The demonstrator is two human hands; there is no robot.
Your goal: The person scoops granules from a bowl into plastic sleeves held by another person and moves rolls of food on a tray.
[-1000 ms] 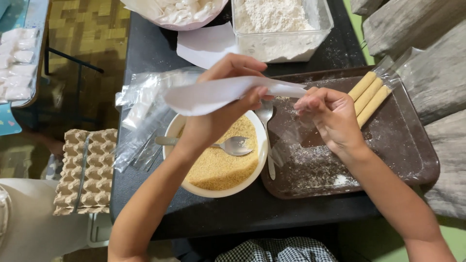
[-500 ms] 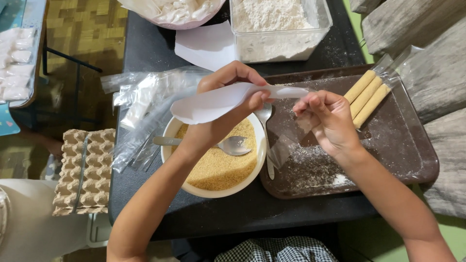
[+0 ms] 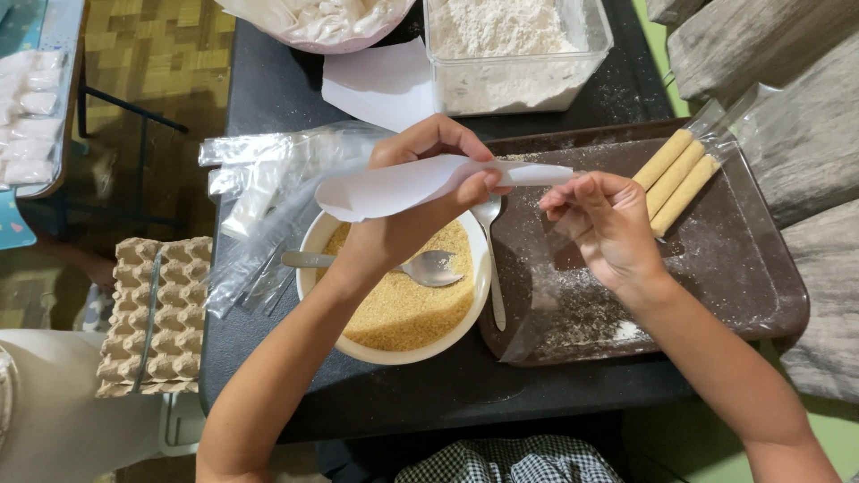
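My left hand (image 3: 420, 192) grips a white paper rolled into a cone (image 3: 403, 186), its narrow end pointing right over the brown tray (image 3: 752, 286). My right hand (image 3: 608, 224) pinches the top of a clear plastic bag (image 3: 546, 295) that hangs down to the tray, right at the cone's tip. Below my left hand stands a cream bowl (image 3: 309, 246) of golden crumbs with a metal spoon (image 3: 420, 266) lying in it. A second spoon (image 3: 492, 268) rests between bowl and tray.
Three tan breaded sticks in a clear bag (image 3: 676, 179) lie on the tray's far right. A clear tub of white flour (image 3: 514, 45) and a white sheet (image 3: 380, 85) sit at the back. Loose plastic bags (image 3: 259, 188) lie left of the bowl, an egg carton (image 3: 152, 313) further left.
The paper cone has shifted slightly left and tilted, and my right hand has drawn the clear bag's opening closer to the cone's tip.
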